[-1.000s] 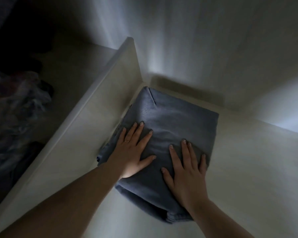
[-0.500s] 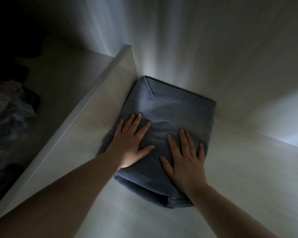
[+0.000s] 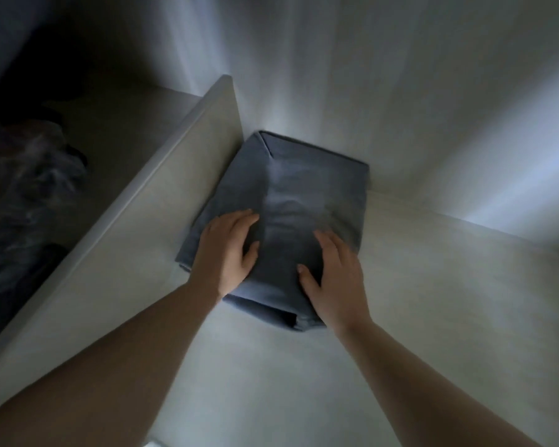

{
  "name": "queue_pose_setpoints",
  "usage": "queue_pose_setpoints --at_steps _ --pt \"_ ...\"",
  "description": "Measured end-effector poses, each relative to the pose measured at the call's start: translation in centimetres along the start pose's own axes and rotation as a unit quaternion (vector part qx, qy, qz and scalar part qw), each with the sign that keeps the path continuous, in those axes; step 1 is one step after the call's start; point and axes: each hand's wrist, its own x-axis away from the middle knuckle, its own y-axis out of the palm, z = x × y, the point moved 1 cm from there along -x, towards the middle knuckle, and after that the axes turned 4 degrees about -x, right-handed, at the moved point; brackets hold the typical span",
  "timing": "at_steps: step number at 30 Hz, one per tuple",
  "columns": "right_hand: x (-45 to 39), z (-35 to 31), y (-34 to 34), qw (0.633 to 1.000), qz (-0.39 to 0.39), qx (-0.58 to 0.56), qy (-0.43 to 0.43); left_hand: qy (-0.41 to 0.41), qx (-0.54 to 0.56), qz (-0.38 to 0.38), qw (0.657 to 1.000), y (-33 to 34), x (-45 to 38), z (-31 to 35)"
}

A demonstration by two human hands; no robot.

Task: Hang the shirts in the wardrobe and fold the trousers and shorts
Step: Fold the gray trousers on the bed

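A folded grey-blue garment point(image 3: 304, 185) lies on a pale wardrobe shelf point(image 3: 417, 301), pushed into the back left corner against the upright divider point(image 3: 162, 201). My left hand point(image 3: 228, 253) rests on its near left part, fingers slightly bent and blurred. On the garment's near right part lies my right hand point(image 3: 333, 279), fingers loosely bent, thumb spread to the left. Neither hand grips the cloth. The light is dim.
Left of the divider is another compartment holding dark, crumpled clothes point(image 3: 29, 195). The wardrobe's back wall point(image 3: 368, 75) rises right behind the garment. Bare shelf extends to the right and toward me.
Both hands pushed the folded garment back into the corner against the rear wall. Since then the hands have slid toward its near edge and their fingers have drawn in from flat.
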Motion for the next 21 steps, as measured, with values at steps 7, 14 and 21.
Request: queue_pose_setpoints --at_steps 7,14,21 --pt "9.0 -4.2 -5.9 0.976 0.057 -0.191 0.087 -0.164 0.221 0.071 0.959 -5.9 9.3 7.2" --pt "20.9 -11.3 -13.7 0.955 0.023 -0.280 0.099 -0.239 0.345 0.070 0.905 -17.6 18.0 15.7" --pt "33.7 -18.1 -19.3 0.934 -0.003 -0.352 0.059 -0.259 0.470 0.089 0.839 -29.1 32.2 22.5"
